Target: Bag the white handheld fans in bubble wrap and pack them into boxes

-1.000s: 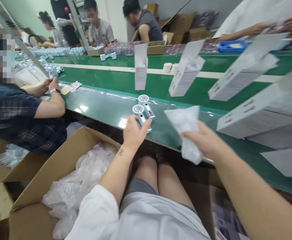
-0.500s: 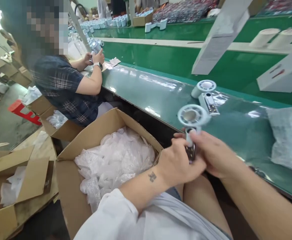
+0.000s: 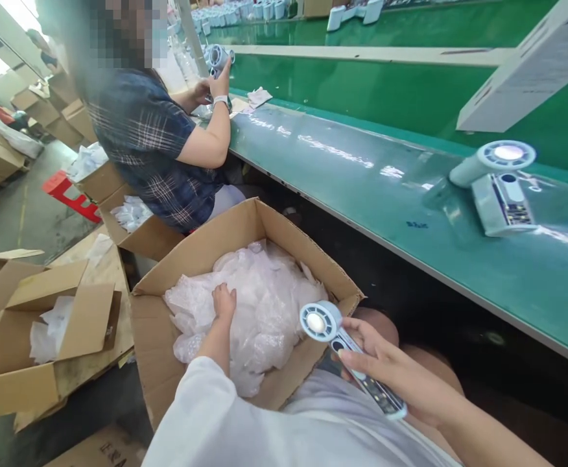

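A light-blue handheld fan (image 3: 320, 321) with a round slotted head is gripped by the handle in my right hand (image 3: 381, 360). Its handle shows a dark round spot and a strip that looks like an exposed circuit board. My left hand (image 3: 224, 301) reaches over the cardboard box (image 3: 155, 337) and touches the clear bubble-wrap bags (image 3: 269, 292) heaped inside. Its thumb stands apart from the other fingers, which are partly out of sight. Another similar fan (image 3: 502, 188), its handle also showing electronics, rests on the green workbench (image 3: 323, 175).
To the left, a co-worker in a plaid shirt (image 3: 155, 130) holds a similar fan (image 3: 218, 58) at the bench. Open cardboard boxes (image 3: 35, 383) and a red plastic piece (image 3: 72, 194) are further left. A white post (image 3: 522, 78) slants above the bench at the right.
My left hand has let go of the fan and moved left onto the bubble-wrap bags. My right hand has brought the fan down and left, beside the box. The view has turned left.
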Available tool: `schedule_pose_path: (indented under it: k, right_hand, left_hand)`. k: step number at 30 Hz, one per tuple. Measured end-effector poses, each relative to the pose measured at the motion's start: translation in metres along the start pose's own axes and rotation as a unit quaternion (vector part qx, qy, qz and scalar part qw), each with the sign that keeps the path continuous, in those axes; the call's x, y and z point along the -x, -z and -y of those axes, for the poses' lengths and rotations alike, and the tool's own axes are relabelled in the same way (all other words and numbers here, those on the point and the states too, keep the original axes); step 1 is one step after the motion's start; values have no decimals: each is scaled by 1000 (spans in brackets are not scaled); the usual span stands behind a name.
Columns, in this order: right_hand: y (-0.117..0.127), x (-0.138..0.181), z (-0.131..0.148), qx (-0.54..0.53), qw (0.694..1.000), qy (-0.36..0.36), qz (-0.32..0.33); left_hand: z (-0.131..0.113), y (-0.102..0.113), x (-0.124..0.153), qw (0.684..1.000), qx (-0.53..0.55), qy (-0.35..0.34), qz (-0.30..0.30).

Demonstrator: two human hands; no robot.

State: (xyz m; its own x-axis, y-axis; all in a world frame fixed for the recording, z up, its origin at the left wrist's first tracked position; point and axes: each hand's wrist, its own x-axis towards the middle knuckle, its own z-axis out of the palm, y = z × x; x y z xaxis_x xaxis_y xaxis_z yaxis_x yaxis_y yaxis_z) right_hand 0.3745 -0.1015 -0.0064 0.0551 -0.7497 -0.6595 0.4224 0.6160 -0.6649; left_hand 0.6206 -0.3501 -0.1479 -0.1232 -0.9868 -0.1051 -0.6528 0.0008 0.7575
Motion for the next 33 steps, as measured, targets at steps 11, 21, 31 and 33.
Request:
schedule_pose_path:
  k: [11,21,31,33]
  right_hand:
    - [14,4,-14,-159,986,-23,47]
    - [-6,-7,-4,-257,962,6,88]
    - [9,-2,-1,-305,948,91,32]
    - [15,6,-5,-312,946,80,42]
  left_hand:
    - [-18,-24,-9,996,17,-25,87]
    - [-67,9,100,958,162,-183,152]
    - [-101,-9,110,892,397,133,172]
    - [-104,-11,100,871,448,170,107]
